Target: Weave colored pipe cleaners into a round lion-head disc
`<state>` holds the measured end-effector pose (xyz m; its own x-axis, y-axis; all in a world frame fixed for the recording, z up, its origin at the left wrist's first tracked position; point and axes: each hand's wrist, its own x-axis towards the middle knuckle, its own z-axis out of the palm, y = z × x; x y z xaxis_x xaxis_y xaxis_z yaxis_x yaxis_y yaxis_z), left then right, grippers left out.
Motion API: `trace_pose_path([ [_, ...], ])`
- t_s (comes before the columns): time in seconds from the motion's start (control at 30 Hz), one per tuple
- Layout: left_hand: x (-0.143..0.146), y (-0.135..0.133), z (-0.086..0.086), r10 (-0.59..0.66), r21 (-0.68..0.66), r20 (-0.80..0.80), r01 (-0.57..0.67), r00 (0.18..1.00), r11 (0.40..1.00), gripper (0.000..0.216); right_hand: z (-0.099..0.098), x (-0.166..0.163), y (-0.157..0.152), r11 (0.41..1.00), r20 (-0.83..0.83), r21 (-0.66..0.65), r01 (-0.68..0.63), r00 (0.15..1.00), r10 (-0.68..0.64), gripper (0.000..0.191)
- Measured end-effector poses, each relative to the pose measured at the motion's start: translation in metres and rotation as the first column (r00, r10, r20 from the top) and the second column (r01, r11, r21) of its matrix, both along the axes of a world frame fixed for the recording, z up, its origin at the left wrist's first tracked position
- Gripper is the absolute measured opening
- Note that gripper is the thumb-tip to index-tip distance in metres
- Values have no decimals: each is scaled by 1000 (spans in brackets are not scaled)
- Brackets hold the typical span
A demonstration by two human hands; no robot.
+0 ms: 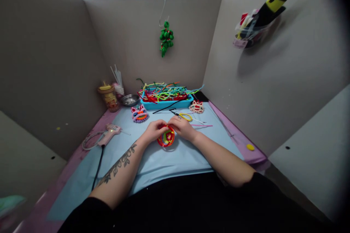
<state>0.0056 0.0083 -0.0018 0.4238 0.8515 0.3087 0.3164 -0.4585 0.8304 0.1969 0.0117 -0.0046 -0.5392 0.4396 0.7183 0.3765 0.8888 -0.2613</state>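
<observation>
Both my hands meet over a small round craft piece point(166, 137) of bent pipe cleaners, coloured red, orange and yellow-green, held just above the blue cloth. My left hand point(156, 131) grips its upper left edge, fingers curled round it. At its top right, my right hand point(180, 126) is closed on the rim; the fingertips are partly hidden. Beyond the right hand lie scissors with yellow handles point(186, 117) and a loose pink pipe cleaner point(202, 125). A purple lion-head figure point(139, 114) sits beyond the left hand, and a cream and red one point(197, 106) at the right.
A blue tray point(166, 105) heaped with pipe cleaners stands at the back. Left are a metal bowl point(130, 99), a drink cup point(109, 97) and a pink glue gun point(109, 134) with its cord. Grey partitions point(131, 36) enclose the table; a pen holder point(251, 32) hangs right.
</observation>
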Motion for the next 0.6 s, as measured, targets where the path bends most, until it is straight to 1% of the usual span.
trace_pose_path([
  [0.1,2,0,-1,14,-18,24,-14,1000,1000,23,1,0,-1,996,50,80,48,997,-52,16],
  [0.2,1,0,0,28,68,-46,-25,999,997,20,2,1,-1,987,98,130,90,990,-103,15],
  [0.3,-1,-1,4,19,171,-115,1,993,985,18,2,2,0,984,147,143,109,981,-130,13],
  [0.4,-2,-2,5,1,202,-129,25,992,979,18,2,1,0,980,191,148,130,969,-157,10],
  [0.47,-2,-2,4,-22,167,-117,42,993,985,19,3,0,-2,974,216,158,159,957,-192,9],
  [0.53,-1,-1,1,-64,80,-76,70,995,994,23,4,0,-3,966,232,171,196,944,-233,8],
  [0.6,-1,1,-2,-96,-9,0,96,995,995,27,5,-1,-5,954,233,185,237,932,-277,8],
])
